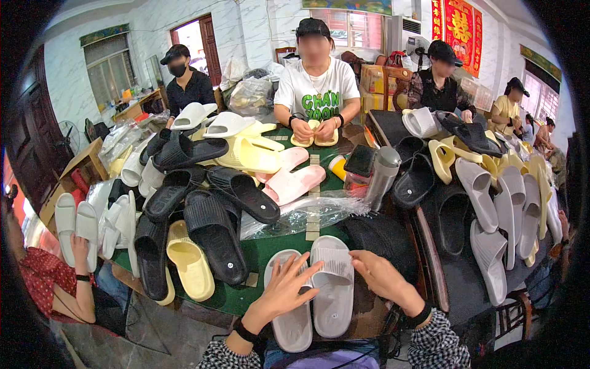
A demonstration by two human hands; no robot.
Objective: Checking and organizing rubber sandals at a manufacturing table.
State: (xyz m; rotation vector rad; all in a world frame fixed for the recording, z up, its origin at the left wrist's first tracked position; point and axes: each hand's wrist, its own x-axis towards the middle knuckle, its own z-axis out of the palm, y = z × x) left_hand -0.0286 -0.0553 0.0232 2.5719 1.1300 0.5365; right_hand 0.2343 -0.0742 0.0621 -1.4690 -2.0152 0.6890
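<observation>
A pair of grey slide slippers lies side by side at the near edge of the table in front of me. Over the left slide (294,332) my left hand (281,288) is spread, its fingertips reaching across the strap toward the other shoe. Beside the right slide (333,310), my right hand (382,280) has its fingers stretched out, the tips at the outer edge of the ribbed strap. Neither hand is closed round a slipper. Clear plastic bags (295,218) lie just beyond the pair, below some pink slides (294,184).
Black slides (215,237) and a yellow slide (189,261) are heaped to my left. More slippers (476,190) cover the dark table at right. A steel tumbler (382,178) stands ahead. Across the table, a person (316,92) holds yellow slippers; several others sit around.
</observation>
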